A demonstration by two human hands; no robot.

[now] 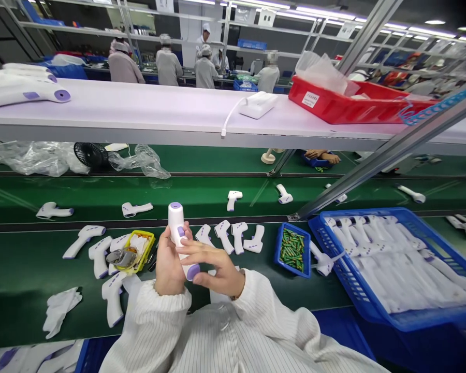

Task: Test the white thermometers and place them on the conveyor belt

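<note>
The left hand [170, 267] is wrapped around the body of a white thermometer [179, 239] held upright at the lower middle of the frame, while the right hand [213, 269] pinches its purple lower end with the fingers half spread. This one looks mid-handling, neither laid down nor boxed. Just behind it on the green worktop [23, 269], a row of loose thermometers [233, 235] lies in the centre and another cluster [101, 256] to the left, apparently waiting their turn. A small yellow tray [149, 239] with tools sits left of the hands, and a small blue tray of batteries [293, 248] right of them. The big blue crate [411, 316] at lower right is already well filled with thermometers, so a good share seems done.
</note>
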